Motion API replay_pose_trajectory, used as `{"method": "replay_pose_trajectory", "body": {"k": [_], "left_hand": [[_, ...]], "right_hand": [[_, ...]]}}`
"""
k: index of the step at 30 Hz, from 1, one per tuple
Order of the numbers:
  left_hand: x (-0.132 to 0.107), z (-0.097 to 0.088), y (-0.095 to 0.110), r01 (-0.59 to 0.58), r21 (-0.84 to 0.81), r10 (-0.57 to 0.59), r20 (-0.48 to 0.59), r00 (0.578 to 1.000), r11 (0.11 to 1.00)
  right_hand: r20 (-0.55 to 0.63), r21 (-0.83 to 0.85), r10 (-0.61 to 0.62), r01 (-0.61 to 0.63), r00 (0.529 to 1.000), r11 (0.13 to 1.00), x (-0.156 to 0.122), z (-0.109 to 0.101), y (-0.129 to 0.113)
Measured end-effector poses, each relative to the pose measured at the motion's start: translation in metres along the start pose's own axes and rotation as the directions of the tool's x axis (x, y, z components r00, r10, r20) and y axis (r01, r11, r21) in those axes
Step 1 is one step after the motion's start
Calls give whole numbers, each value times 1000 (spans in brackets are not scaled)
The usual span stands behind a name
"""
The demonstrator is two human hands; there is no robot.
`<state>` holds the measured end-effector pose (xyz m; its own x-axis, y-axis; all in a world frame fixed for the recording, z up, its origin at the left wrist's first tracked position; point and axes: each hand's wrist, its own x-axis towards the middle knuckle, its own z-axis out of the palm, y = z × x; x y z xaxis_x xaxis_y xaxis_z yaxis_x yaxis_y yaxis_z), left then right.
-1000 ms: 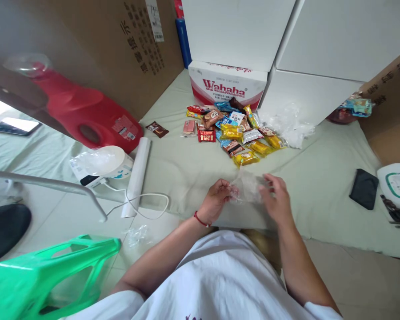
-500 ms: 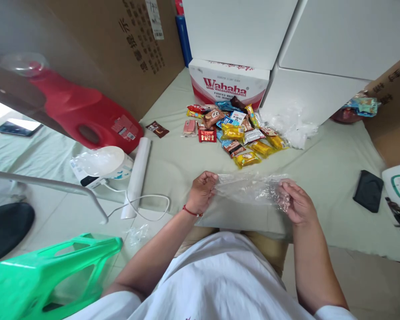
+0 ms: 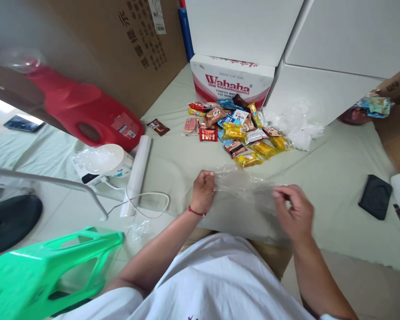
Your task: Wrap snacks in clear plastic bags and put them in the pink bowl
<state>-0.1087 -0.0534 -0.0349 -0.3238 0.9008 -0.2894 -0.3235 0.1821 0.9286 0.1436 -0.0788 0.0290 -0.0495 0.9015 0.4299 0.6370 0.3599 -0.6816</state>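
A clear plastic bag [image 3: 242, 183] is stretched between my two hands, low over the near part of the pale green cloth [image 3: 173, 164]. My left hand [image 3: 203, 189], with a red cord bracelet at the wrist, pinches the bag's left end. At the other end, my right hand [image 3: 295, 211] grips the bag between thumb and fingers; it is slightly blurred. Beyond the bag lies a heap of wrapped snacks [image 3: 235, 131] in yellow, blue, red and brown packets. A brown sachet [image 3: 158, 127] lies apart to the left.
A Wahaha carton [image 3: 231, 80] stands behind the snacks, beside crumpled clear plastic [image 3: 298, 124]. On the left are a red jug [image 3: 96, 111], a white roll [image 3: 136, 175], a paper tub [image 3: 115, 162] and a green stool [image 3: 60, 266]. A black flat object [image 3: 376, 197] lies right.
My right hand has turned, its fingers now pinching the bag's right end from above. The bag lies flatter between my hands. My left hand keeps its hold, and the view has shifted slightly.
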Motion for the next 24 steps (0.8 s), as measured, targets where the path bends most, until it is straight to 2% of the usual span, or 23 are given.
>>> {"method": "replay_pose_trajectory", "body": {"k": [2,5,6,8,10,12,13,16,18,21,24], "left_hand": [[-5,4,2,-23,-45,25,33,999,999],[-11,9,6,-13,-103,22,86,996,995],[-13,9,7,2,-117,10,101,995,993],[-15,9,9,47,-155,-27,132,991,987],[-16,7,11,97,-193,-64,168,984,976],[-16,3,14,149,-203,-101,231,968,968],[-15,0,16,178,-188,-122,276,953,966],[-13,-11,24,253,-76,-199,422,885,964],[-10,-22,32,273,30,-254,475,842,962],[-6,-45,49,275,243,-359,445,820,930],[2,-69,67,263,430,-453,435,778,864]], "right_hand": [[195,117,-131,109,972,987,14,25,-15],[346,203,-184,118,920,972,28,70,-23],[391,238,-165,74,905,969,30,83,-24],[475,326,-75,-96,877,940,30,101,-22],[534,415,49,-312,844,855,28,108,-18],[559,477,150,-464,815,746,25,105,-14],[553,501,182,-499,813,707,25,101,-11],[437,557,277,-499,856,664,27,81,-2],[336,560,372,-501,865,660,33,64,4],[246,511,497,-547,832,663,45,32,13],[311,448,526,-610,792,653,56,7,21]]}}
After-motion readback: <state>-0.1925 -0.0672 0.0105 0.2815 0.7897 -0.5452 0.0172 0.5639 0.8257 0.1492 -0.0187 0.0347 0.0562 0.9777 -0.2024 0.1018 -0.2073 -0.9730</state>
